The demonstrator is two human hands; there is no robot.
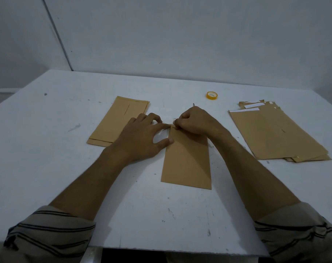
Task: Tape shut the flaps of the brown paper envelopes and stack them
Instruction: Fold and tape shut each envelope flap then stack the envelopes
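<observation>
A long, narrow brown paper envelope (pixel 187 158) is lying flat at the middle of a white, scuffed tabletop (pixel 66 177), its short far end under both of a person's hands. The left hand (pixel 142 138) is resting spread and mostly open, its forefinger reaching to the envelope's far left corner and its thumb pressing the left edge, holding the paper down rather than gripping it. The right hand (pixel 194 121) is curled almost closed, fingertips pinched at the far edge; it seems to be pressing or pulling something small there, likely tape, though the tape itself cannot be made out. This looks like the sealing step on one envelope, partway through the job. The next move probably calls for smoothing the flap flat, then lifting the envelope onto a stack. A small stack of similar brown envelopes (pixel 118 121) is lying to the left, just beyond the left hand. A larger, looser pile of brown envelopes with white strips showing at the far ends (pixel 277 133) is sitting well to the right. A small yellow roll of clear tape (pixel 212 95) is standing farther back, apart from everything. Striped rolled-up sleeves (pixel 47 230) are showing at the near edge. Behind the table, a plain pale grey wall (pixel 180 35) is filling the dim room.
</observation>
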